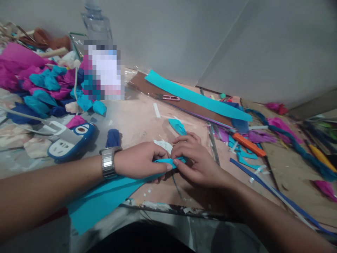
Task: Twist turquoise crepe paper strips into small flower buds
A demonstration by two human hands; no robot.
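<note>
Turquoise paper [92, 200] sits between our two hands at the centre of the frame, its broad end spreading to the lower left. Our left grip [140, 160] pinches its narrow, gathered part, thumb on top; our right grip [196, 158] pinches the same part just beside it. A thin dark stem [177, 184] shows below, though we cannot tell whether we hold it.

We judge the step in hand to be gathering or winding the paper; the next move calls for a firm left pinch while the right works along, keeping the loose end untwisted.

Just beyond our grip lie a white disc [163, 144] and a small turquoise piece [177, 125]. Farther out on the counter [139, 112] are a blue glue gun [72, 140] at left, a pink cutter [168, 98] at upper centre, an orange cutter [249, 144] at right and crumpled paper shapes [44, 79] at upper left.
</note>
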